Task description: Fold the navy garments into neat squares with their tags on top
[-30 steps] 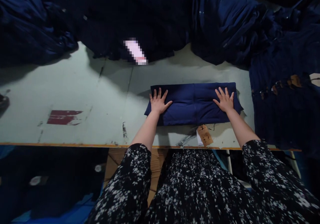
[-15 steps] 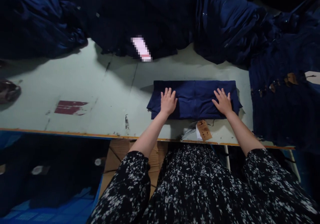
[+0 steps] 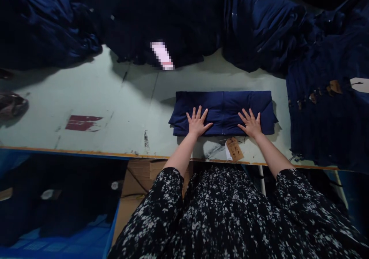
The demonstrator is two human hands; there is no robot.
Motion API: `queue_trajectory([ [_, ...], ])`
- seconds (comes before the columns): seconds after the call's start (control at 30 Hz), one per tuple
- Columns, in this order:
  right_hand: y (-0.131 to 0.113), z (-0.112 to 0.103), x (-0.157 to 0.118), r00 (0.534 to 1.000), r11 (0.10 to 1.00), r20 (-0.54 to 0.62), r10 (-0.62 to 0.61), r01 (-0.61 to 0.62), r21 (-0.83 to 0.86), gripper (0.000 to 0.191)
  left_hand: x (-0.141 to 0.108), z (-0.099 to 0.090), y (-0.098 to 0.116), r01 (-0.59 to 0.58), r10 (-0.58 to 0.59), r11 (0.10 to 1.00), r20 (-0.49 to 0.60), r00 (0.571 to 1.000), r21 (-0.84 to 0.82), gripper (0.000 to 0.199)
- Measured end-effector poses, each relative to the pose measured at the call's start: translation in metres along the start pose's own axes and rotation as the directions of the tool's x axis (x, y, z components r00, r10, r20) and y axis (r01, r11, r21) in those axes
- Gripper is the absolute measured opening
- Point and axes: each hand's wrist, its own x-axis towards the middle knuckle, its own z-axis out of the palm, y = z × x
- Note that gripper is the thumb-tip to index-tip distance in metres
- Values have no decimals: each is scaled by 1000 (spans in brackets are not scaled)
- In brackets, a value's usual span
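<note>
**Left grip (image 3: 197, 123) and right grip (image 3: 250, 123) lie flat on a navy bundle (image 3: 225, 105)**

The bundle is a folded garment with a stitched seam down its middle. It lies on the right part of the desk (image 3: 86, 97), its long side running along the front edge (image 3: 86, 151). Both grips are wide, palms down and fingers spread, and neither closes on the cloth. They sit on either side of the seam, in from the ends, which looks like a way to press the layers flat and keep the fold square. The forearms reach out from black floral sleeves (image 3: 161, 197), placed so that weight can go down through the palms.

A brown card tag (image 3: 234, 149) and a white label (image 3: 228, 153) lie just in front of the bundle, in the narrow strip before the front edge. Heaped navy garments (image 3: 259, 20) line the back of the desk, with a pixelated pale patch (image 3: 162, 55) on them. Another pile (image 3: 319, 124) stands just beside the bundle's right end, leaving little room there. To the left, the desk runs on past a dark red mark (image 3: 83, 123), giving the widest room for moving. Below the edge, a cardboard carton (image 3: 138, 178) shows.
</note>
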Motion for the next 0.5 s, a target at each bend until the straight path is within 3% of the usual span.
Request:
queue_trajectory([
  [0.27, -3, -22, 2, 999, 996, -41, -2, 6, 93, 55, -3, -9, 0, -22, 20, 998, -28, 999, -58, 71],
  [0.37, -4, -36, 22, 989, 984, -134, 58, -34, 178, 43, 9, -16, 2, -7, -7, 994, -127, 992, -111, 52],
  [0.5, -10, -51, 69, 971, 967, -208, 122, -69, 244, 38, 47, -24, 3, -42, -5, 978, -227, 974, -203, 39],
])
